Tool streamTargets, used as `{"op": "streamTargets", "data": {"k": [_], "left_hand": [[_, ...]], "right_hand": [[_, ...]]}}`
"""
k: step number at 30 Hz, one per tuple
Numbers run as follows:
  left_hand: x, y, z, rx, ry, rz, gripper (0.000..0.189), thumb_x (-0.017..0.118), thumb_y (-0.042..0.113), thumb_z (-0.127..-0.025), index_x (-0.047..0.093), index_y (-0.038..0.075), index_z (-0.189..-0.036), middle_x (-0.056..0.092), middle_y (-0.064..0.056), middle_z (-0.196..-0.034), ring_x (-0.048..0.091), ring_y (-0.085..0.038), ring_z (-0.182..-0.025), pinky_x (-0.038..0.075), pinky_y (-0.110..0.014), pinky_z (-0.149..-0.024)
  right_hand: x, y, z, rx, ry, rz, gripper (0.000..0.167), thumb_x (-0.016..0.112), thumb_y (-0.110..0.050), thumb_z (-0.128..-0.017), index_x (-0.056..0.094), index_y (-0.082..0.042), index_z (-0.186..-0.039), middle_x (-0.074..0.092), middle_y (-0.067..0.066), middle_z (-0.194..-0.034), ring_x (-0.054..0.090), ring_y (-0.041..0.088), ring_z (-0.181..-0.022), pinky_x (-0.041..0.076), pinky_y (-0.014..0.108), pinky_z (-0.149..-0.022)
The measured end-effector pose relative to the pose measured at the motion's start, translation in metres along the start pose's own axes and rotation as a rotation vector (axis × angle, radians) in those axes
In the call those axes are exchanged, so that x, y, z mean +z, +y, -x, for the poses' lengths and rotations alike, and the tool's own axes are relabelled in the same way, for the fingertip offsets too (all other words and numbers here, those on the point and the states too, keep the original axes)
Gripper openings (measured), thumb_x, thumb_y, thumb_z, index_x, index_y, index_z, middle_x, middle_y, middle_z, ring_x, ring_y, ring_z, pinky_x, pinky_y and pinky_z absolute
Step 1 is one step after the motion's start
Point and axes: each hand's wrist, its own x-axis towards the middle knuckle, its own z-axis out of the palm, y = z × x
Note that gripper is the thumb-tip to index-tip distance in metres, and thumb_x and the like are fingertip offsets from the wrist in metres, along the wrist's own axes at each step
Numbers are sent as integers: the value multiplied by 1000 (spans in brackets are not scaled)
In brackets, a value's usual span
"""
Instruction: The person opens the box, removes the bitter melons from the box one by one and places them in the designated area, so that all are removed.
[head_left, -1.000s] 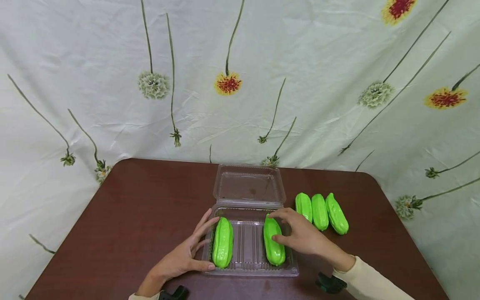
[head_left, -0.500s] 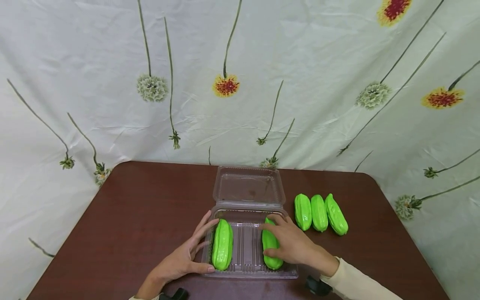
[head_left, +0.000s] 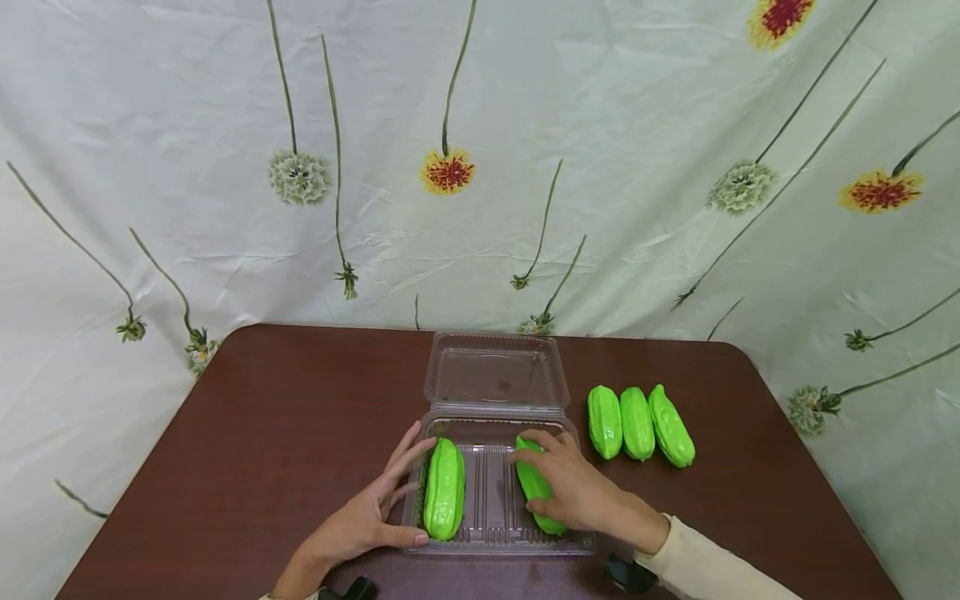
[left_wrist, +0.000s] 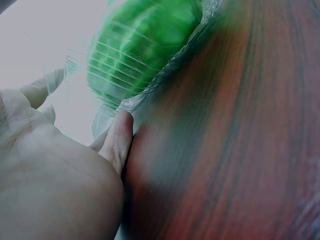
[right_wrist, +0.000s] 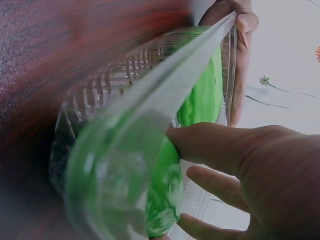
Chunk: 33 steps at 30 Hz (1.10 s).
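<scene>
Two glossy, ridged, bright-green vegetables (head_left: 445,492) inside clear container (head_left: 491,492).

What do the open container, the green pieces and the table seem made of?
The container looks like thin, glossy clear plastic: the table shows through its ribbed base. The green pieces look like plastic or coated foam, given their shine and even color; I can't tell which. The table seems wood or laminate, smooth, with streaky grain in the left wrist view.
</scene>
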Motion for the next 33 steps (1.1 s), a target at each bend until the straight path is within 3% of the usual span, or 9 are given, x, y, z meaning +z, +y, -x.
{"op": "streamTargets", "data": {"k": [4, 10, 16, 20, 26, 33], "left_hand": [[-1, 0, 0, 16, -7, -6, 102, 75, -2, -86, 8, 5, -162, -28, -13, -164, 5, 14, -147, 31, -14, -108], [-2, 0, 0, 27, -5, -13, 103, 75, -3, -85, 8, 5, -161, -28, -14, -164, 6, 13, -147, 31, -14, -109], [-1, 0, 1, 3, 1, -7, 102, 75, -3, -86, 8, 8, -162, -27, -12, -165, 6, 14, -146, 30, -14, -108], [0, 1, 0, -10, -1, -1, 101, 74, -2, -87, 9, 9, -162, -27, -11, -165, 5, 15, -146, 30, -14, -108], [0, -1, -1, 5, -4, -6, 102, 75, -3, -86, 8, 8, -162, -27, -12, -165, 5, 13, -147, 31, -14, -108], [1, -1, 0, 25, -3, -22, 103, 76, -3, -85, 8, 6, -162, -28, -16, -163, 5, 13, -147, 30, -14, -109]], "right_hand": [[1, 0, -1, -4, -6, -21, 53, 84, -8, -78, 65, -8, -128, 46, 21, -147, 45, 50, -126, 40, 63, -99], [4, 1, -4, -28, -13, -48, 54, 84, -7, -78, 65, -6, -128, 45, 20, -148, 47, 40, -134, 33, 69, -106], [1, 4, -4, 9, -28, -103, 57, 84, -9, -77, 65, -9, -130, 45, 22, -149, 49, 46, -130, 45, 62, -98], [-2, 5, -5, 3, -28, -133, 54, 82, -10, -79, 65, -10, -130, 48, 22, -148, 46, 46, -135, 41, 64, -103], [-15, 7, -2, -15, 75, -188, 51, 81, -9, -82, 66, -12, -130, 54, 14, -146, 47, 42, -136, 37, 62, -108], [-41, 21, 6, -8, 193, -314, 47, 80, -5, -83, 67, -15, -128, 53, 14, -148, 56, 36, -129, 54, 40, -89]]}}
